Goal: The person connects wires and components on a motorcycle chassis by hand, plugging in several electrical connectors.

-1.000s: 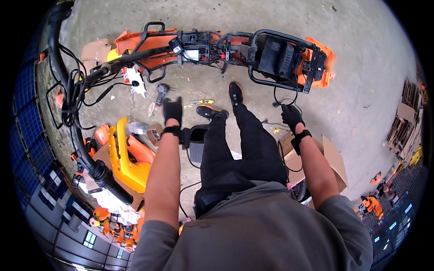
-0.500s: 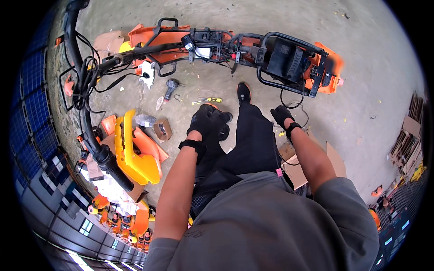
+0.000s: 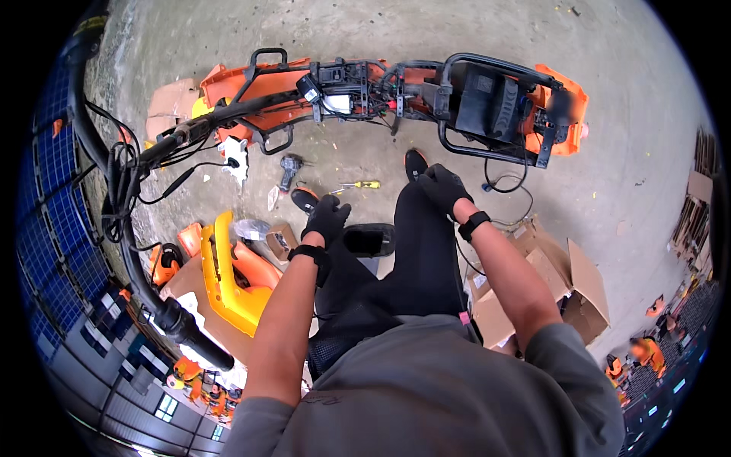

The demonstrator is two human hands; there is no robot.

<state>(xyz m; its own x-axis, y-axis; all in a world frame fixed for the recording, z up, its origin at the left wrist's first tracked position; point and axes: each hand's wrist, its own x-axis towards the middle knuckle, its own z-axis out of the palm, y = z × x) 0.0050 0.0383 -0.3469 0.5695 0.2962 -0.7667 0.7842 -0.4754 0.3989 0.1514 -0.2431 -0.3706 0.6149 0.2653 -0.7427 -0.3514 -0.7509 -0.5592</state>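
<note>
Both my hands wear black gloves, and nothing shows in either. My left hand point(image 3: 327, 221) is at my left knee, with the thumb apart from loosely bent fingers. Over my right knee lies my right hand point(image 3: 444, 188); its fingers bend down, dark against the black trousers point(image 3: 422, 251), so their closure is hard to make out. Between my legs sits a black hollow part point(image 3: 368, 240) with a rectangular opening. A yellow-handled screwdriver point(image 3: 364, 184) lies ahead on the floor. Left of it is a grey power drill point(image 3: 288, 171).
Across the front lies a black vehicle frame point(image 3: 365, 91) with orange panels and wiring; its handlebar point(image 3: 183, 327) reaches down my left side. Yellow bodywork point(image 3: 222, 278) and a small carton point(image 3: 281, 241) are at left. An open cardboard box point(image 3: 582, 282) stands at right, near a loose cable point(image 3: 525, 198).
My right hand has come inward from beside the cable onto my right knee. My left hand has shifted slightly left, and my left foot has moved left. The view has shifted too.
</note>
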